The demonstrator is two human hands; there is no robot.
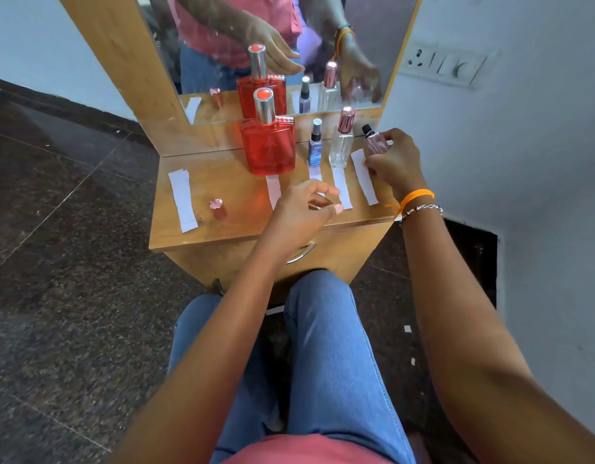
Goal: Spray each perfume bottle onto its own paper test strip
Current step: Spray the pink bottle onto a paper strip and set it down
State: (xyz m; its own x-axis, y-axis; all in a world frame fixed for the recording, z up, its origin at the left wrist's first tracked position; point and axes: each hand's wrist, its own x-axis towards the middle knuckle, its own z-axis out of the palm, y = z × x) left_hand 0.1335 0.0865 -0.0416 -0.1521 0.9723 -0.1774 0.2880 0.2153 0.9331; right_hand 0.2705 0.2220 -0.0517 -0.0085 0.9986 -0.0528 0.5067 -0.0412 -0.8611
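Observation:
On the wooden dresser top (222,229) stand a large red perfume bottle (268,145), a small blue spray bottle (315,145) and a clear bottle with a pink cap (342,142). My right hand (394,165) is shut on a small pink bottle with a black nozzle (374,142), tilted at the far right, above the rightmost paper strip (364,179). White strips lie in front of the red bottle (273,192) and the clear bottle (343,190). My left hand (302,212) hovers over the front middle, fingers apart, holding nothing.
A spare stack of strips (183,200) lies at the left, with a loose pink cap (217,207) beside it. A mirror (272,45) rises behind the bottles. A wall with a switch panel (446,67) is close on the right. A drawer handle (301,254) sits below the top.

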